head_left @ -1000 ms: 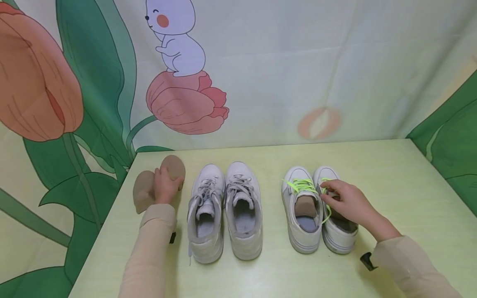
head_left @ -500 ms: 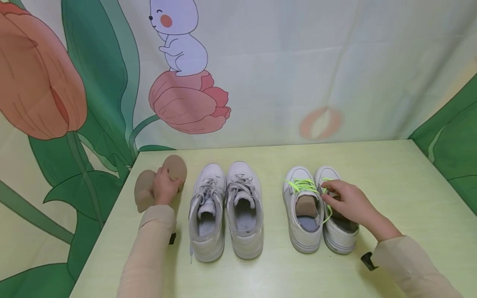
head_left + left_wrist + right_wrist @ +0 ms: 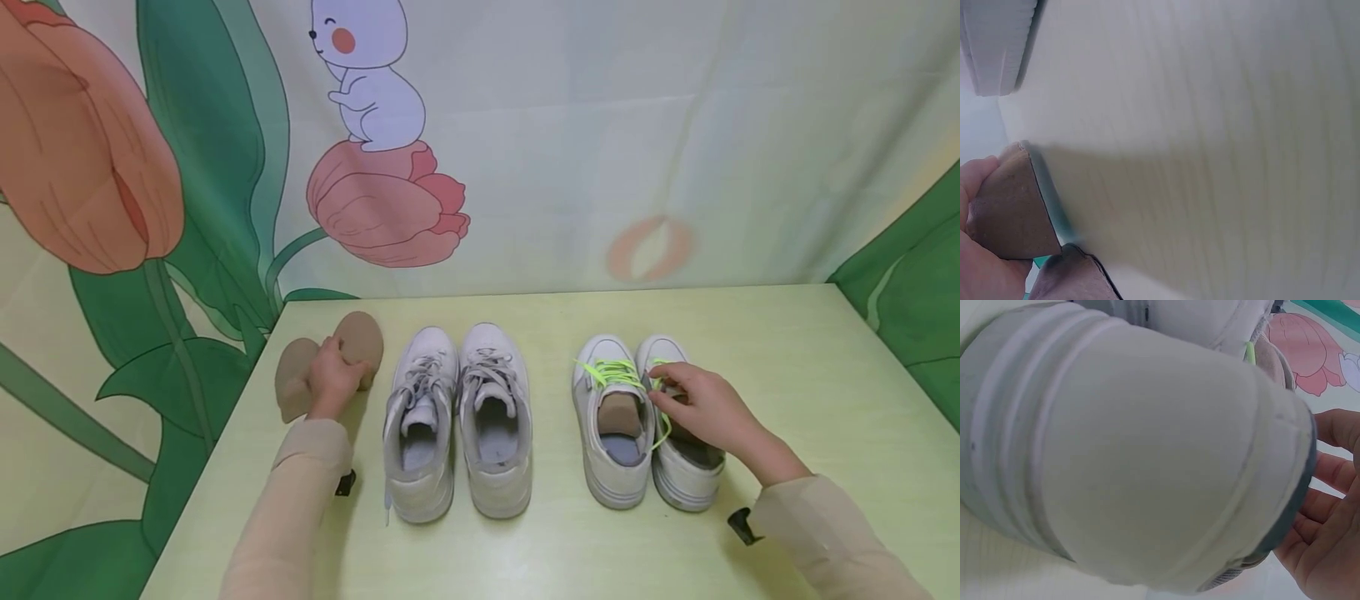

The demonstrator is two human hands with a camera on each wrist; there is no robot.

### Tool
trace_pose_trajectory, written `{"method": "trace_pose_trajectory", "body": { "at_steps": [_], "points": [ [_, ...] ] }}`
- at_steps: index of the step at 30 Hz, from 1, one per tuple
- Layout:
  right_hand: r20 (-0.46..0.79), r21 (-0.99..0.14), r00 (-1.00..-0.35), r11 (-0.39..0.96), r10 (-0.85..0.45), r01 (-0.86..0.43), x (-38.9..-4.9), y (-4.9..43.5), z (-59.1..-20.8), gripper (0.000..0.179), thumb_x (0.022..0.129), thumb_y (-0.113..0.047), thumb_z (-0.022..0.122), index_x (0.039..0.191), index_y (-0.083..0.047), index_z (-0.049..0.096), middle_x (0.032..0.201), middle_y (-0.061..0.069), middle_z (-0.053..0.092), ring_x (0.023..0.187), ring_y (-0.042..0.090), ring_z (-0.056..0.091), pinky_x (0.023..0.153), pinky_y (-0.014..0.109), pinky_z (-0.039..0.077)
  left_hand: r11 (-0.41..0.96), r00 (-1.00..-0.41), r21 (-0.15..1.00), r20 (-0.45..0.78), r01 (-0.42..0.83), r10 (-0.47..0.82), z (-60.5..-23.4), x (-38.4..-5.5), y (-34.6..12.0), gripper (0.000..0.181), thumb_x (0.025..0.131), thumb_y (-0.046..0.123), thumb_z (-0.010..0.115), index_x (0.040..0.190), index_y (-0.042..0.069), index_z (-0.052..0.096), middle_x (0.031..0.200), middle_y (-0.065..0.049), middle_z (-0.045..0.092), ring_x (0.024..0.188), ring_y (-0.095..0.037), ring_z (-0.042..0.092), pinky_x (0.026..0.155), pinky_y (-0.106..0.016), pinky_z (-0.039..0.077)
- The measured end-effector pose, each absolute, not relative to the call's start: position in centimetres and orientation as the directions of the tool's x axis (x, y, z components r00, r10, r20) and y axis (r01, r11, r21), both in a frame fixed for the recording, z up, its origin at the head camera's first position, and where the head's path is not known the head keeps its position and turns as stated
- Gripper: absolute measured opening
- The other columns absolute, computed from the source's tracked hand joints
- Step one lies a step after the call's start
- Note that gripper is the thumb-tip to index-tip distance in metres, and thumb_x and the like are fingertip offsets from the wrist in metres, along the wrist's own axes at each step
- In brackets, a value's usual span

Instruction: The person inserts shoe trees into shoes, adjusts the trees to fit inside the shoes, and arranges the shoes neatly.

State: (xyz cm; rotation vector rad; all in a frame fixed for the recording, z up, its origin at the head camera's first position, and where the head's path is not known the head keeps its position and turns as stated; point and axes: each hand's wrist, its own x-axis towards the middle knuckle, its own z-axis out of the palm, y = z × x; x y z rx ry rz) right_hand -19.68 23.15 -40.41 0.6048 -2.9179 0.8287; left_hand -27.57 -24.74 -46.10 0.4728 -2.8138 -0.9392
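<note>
Two tan shoe inserts, rounded at one end and squared at the other, lie at the far left of the table. My left hand [image 3: 335, 379] grips the right-hand insert [image 3: 361, 337], thumb along its right side; the left-hand insert [image 3: 295, 379] is beside it. In the left wrist view the held insert [image 3: 1010, 206] shows its flat brown end. Over the opening of the right white sneaker [image 3: 686, 483], my right hand [image 3: 701, 404] hovers with loosely bent fingers near the bright green laces. Its partner sneaker [image 3: 611, 467] has a similar tan piece [image 3: 619, 414] in its opening.
A pair of greyish sneakers, the left [image 3: 422, 492] and the right [image 3: 501, 492], stands between my hands, toes away from me. The pale yellow table [image 3: 540, 550] ends at a printed curtain [image 3: 540, 167] behind.
The head view has shifted slightly, so the left side of the scene sits a little further right. Both hands keep their places at the insert and the sneaker.
</note>
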Motion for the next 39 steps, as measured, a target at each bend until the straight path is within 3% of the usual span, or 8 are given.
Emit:
{"method": "trace_pose_trajectory", "body": {
  "at_steps": [13,24,39],
  "points": [
    [0.108,-0.484,-0.927,0.795,-0.359,-0.365,-20.0,22.9,-40.0,0.034,0.085,-0.019,0.057,0.112,0.0,0.055,0.105,0.018,0.06,0.089,0.03,0.061,0.074,0.044,0.048,0.748,-0.956,0.643,0.086,-0.162,-0.281,-45.8,-26.8,-24.9,0.062,0.073,0.016,0.068,0.126,-0.003,0.041,0.129,-0.022,0.043,0.117,-0.039,0.04,0.098,-0.046,0.032],
    [0.11,-0.456,-0.911,0.794,-0.397,-0.401,-20.4,22.5,-39.7,0.037,0.085,-0.022,0.057,0.115,-0.001,0.054,0.11,0.016,0.059,0.085,0.025,0.061,0.075,0.043,0.046,0.742,-0.969,0.653,0.049,-0.151,-0.241,-44.4,-26.0,-24.6,0.065,0.074,0.018,0.068,0.129,-0.001,0.039,0.136,-0.02,0.037,0.121,-0.037,0.037,0.099,-0.046,0.029],
    [0.089,-0.451,-0.892,0.781,-0.443,-0.433,-20.7,21.7,-39.1,0.047,0.087,-0.033,0.053,0.124,-0.004,0.048,0.124,0.017,0.051,0.114,0.035,0.047,0.09,0.05,0.038,0.715,-0.979,0.692,0.057,-0.101,-0.194,-41.0,-24.2,-24.2,0.064,0.078,0.022,0.066,0.131,0.003,0.037,0.136,-0.019,0.038,0.121,-0.036,0.038,0.097,-0.048,0.033]
  ]
}}
